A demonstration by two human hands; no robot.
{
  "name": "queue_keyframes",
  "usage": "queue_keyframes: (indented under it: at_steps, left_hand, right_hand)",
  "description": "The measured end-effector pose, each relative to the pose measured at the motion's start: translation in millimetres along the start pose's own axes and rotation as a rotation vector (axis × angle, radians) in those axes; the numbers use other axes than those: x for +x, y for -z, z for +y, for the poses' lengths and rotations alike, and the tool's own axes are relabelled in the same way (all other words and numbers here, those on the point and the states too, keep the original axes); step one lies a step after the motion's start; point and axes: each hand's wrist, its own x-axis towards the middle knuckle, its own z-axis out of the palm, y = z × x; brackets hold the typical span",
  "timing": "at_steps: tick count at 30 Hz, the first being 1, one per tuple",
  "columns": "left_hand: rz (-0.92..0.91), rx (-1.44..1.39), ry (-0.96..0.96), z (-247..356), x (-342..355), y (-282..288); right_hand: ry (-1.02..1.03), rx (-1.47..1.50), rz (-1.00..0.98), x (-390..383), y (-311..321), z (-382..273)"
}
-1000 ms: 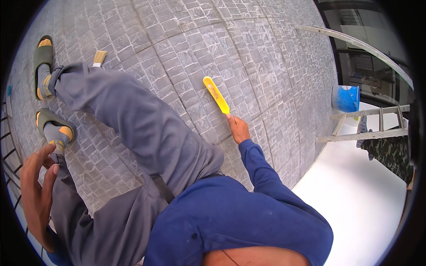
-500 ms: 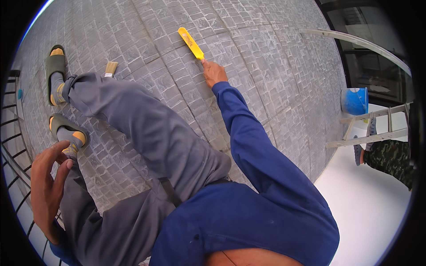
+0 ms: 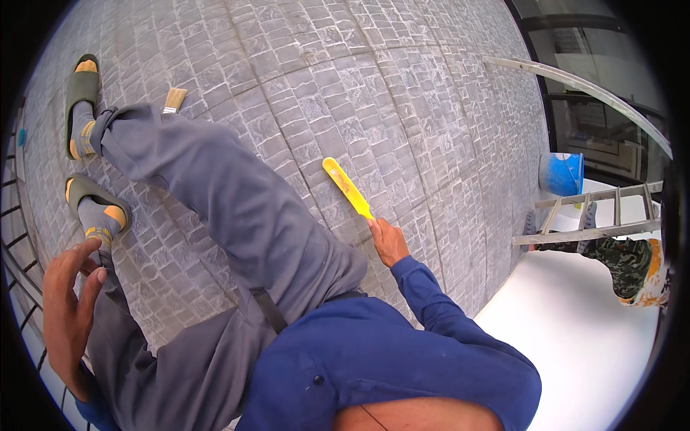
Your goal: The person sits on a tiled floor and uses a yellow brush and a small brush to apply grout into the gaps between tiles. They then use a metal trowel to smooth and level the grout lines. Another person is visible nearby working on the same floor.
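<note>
My right hand (image 3: 389, 242) grips the narrow end of a long yellow tool (image 3: 346, 189). Its flat, rounded back faces up like that of a scrubbing brush, with a worn label on it; the underside is hidden. The tool is over the grey patterned paving (image 3: 316, 108), to the right of my legs; whether it touches the surface I cannot tell. At the lower left my left hand (image 3: 70, 305) is open, thumb and fingers apart and loosely curved, with nothing in it. A paintbrush (image 3: 175, 100) with pale bristles lies beyond my knee, partly covered by my trouser leg.
A metal ladder (image 3: 586, 235) and a blue bucket (image 3: 562, 174) are at the right. Near the ladder another person's camouflage-clad leg (image 3: 625, 267) shows. A curved pale rail (image 3: 575, 75) runs above the bucket. Dark metal railing (image 3: 20, 280) lines the left edge.
My right hand has drawn the yellow tool back toward my body, with the elbow bending. My left hand stays raised and open. The view has shifted slightly, and the other person's leg has moved.
</note>
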Motion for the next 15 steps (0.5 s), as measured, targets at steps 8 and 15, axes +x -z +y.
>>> queue_keyframes:
  at_steps: [8, 15]
  left_hand:
    - [0.01, 0.023, 0.03, 11.0, 1.0, 4.7]
    - [0.101, -0.039, 0.017, 9.9, -5.6, 9.6]
  right_hand:
    - [0.182, -0.096, 0.149, 159.3, -7.2, -93.5]
    - [0.304, -0.262, -0.246, 228.7, 80.0, -72.6]
